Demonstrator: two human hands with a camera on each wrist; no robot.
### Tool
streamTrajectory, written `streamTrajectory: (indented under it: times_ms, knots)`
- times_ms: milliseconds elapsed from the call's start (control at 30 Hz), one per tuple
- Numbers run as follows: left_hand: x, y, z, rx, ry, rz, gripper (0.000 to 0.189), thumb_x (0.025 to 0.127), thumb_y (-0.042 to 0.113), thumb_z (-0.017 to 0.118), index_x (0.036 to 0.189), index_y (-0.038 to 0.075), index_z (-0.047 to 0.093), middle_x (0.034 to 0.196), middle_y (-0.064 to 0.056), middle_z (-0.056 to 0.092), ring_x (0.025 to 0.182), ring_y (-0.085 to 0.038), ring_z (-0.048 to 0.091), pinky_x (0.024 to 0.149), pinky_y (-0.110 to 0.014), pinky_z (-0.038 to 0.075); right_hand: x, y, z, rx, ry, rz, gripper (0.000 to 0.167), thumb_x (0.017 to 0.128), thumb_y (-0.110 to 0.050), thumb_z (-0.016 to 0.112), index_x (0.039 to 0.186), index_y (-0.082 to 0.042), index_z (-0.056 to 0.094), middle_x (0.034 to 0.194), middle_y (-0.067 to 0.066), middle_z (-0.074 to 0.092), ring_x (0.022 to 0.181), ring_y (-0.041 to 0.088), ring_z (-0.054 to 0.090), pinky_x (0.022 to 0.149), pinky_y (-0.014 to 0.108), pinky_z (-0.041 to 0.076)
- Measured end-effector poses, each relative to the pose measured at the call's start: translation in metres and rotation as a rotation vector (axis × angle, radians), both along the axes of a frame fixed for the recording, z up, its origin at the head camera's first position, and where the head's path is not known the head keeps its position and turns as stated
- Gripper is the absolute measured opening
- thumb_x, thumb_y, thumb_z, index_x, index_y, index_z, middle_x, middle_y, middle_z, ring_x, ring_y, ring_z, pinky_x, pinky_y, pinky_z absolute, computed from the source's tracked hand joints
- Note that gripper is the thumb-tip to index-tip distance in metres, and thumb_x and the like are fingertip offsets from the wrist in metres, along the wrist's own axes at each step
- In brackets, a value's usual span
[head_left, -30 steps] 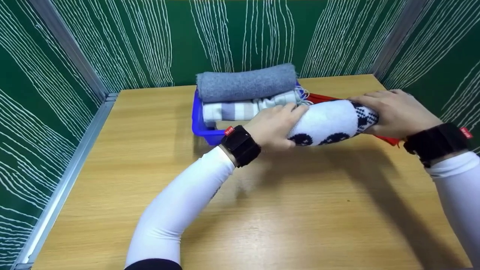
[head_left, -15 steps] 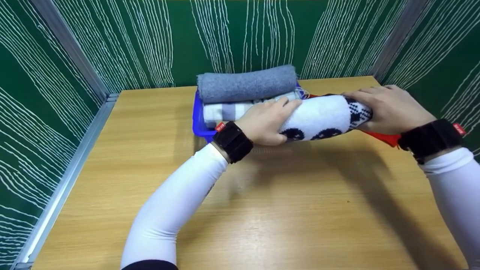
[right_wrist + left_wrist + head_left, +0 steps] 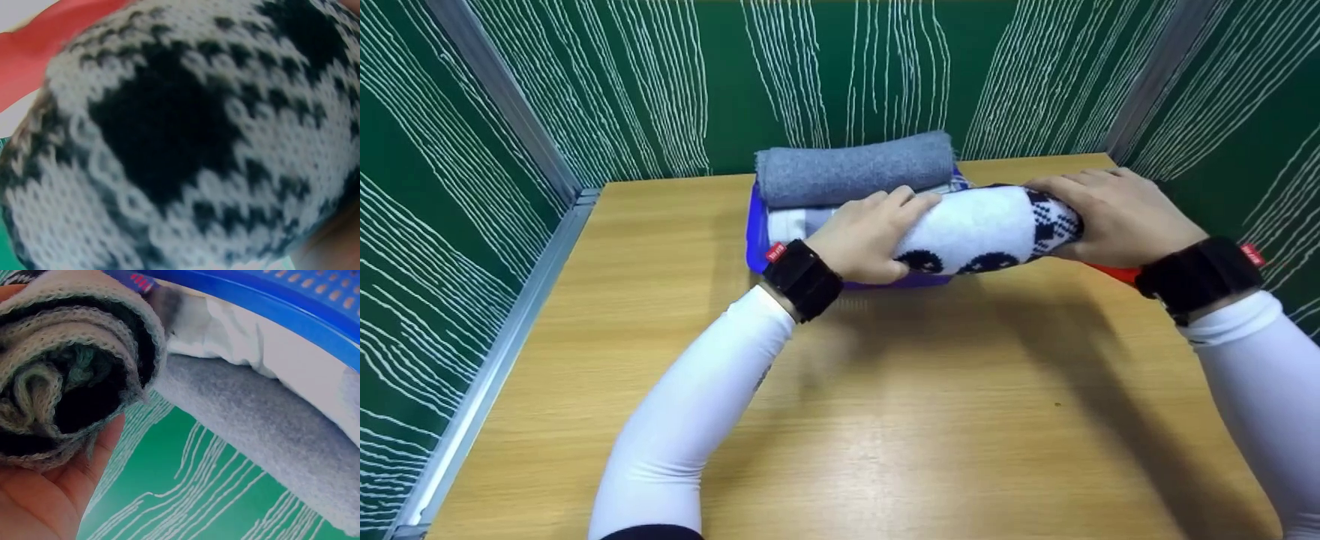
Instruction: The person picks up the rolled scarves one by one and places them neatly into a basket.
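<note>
Both hands hold a rolled black-and-white knitted scarf [image 3: 982, 225] in the air, at the front right of a blue basket [image 3: 756, 244]. My left hand [image 3: 870, 236] grips the roll's left end; the left wrist view shows its spiral layers [image 3: 84, 371] against the palm. Around the right end curl the fingers of my right hand [image 3: 1117, 214]; knit pattern [image 3: 169, 124] fills most of the right wrist view. In the basket, a rolled grey scarf [image 3: 855, 174] lies at the back. A white and grey striped cloth [image 3: 791, 223] sits before it, partly hidden by my left hand.
Red fabric [image 3: 1114, 274] lies on the table [image 3: 840, 420] right of the basket, mostly hidden by the right hand and the roll. Green walls with white lines [image 3: 877, 75] enclose the back and sides, joined by metal posts [image 3: 502, 82].
Both hands have carried the rolled scarf left and slightly away from me, so it now covers more of the basket's front right and the striped cloth.
</note>
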State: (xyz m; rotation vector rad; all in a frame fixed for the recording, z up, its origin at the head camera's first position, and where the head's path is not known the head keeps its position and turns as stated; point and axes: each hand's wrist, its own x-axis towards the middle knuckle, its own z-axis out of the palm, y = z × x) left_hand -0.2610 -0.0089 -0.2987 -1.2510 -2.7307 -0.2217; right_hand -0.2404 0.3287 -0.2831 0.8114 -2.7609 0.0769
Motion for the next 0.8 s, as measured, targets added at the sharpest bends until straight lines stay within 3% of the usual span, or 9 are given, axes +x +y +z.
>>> streamTrajectory:
  times_ms: [400, 800]
  knots:
    - [-0.004, -0.02, 0.002, 0.041, -0.032, 0.013, 0.09, 0.087, 0.02, 0.082, 0.166, 0.014, 0.039, 0.148, -0.01, 0.059, 0.129, -0.03, 0.062, 0.107, -0.046, 0.057, -0.004, -0.015, 0.0, -0.028, 0.019, 0.052, 0.082, 0.073, -0.016, 0.1, 0.146, -0.011, 0.061, 0.131, 0.024, 0.073, 0.119, 0.046, 0.069, 0.102, 0.07, 0.049]
    - [-0.009, -0.04, 0.008, 0.07, -0.052, 0.017, 0.087, 0.087, 0.016, 0.079, 0.165, 0.015, 0.041, 0.148, -0.009, 0.06, 0.13, -0.031, 0.063, 0.11, -0.049, 0.055, -0.009, -0.031, 0.005, -0.053, -0.016, 0.058, 0.083, 0.075, -0.017, 0.099, 0.149, -0.011, 0.061, 0.137, 0.023, 0.071, 0.124, 0.046, 0.067, 0.109, 0.071, 0.046]
